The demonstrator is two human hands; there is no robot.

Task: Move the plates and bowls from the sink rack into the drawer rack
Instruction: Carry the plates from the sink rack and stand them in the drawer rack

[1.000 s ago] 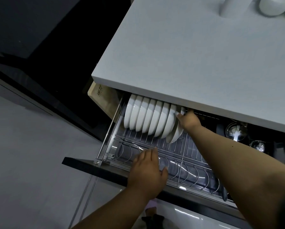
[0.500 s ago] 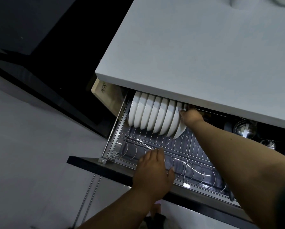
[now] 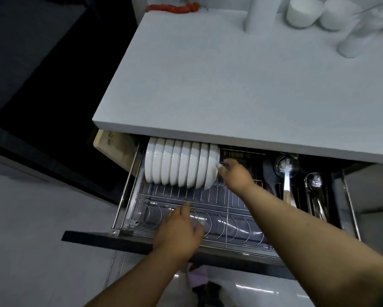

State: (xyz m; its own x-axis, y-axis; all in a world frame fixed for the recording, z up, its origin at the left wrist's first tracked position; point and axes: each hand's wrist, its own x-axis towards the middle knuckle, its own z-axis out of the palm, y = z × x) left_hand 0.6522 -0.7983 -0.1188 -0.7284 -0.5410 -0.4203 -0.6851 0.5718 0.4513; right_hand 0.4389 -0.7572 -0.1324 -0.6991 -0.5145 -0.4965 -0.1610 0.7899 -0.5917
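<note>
The wire drawer rack is pulled out under the grey countertop. Several white bowls stand on edge in a row at its back left. My right hand reaches in beside the rightmost bowl, its fingertips on that bowl's rim; whether they pinch it I cannot tell. My left hand rests flat on the front rail of the rack, fingers relaxed and holding nothing. The front row of plate slots holds no dishes.
Ladles and cutlery lie in the drawer's right compartment. A wooden cutting board stands left of the rack. On the countertop stand white bowls and a white cylinder at the back right. Dark cabinets are at left.
The camera has tilted up, showing more countertop. The last bowl now stands upright against the row instead of leaning out. My right hand has drawn back slightly to the right; the left hand stays on the rail.
</note>
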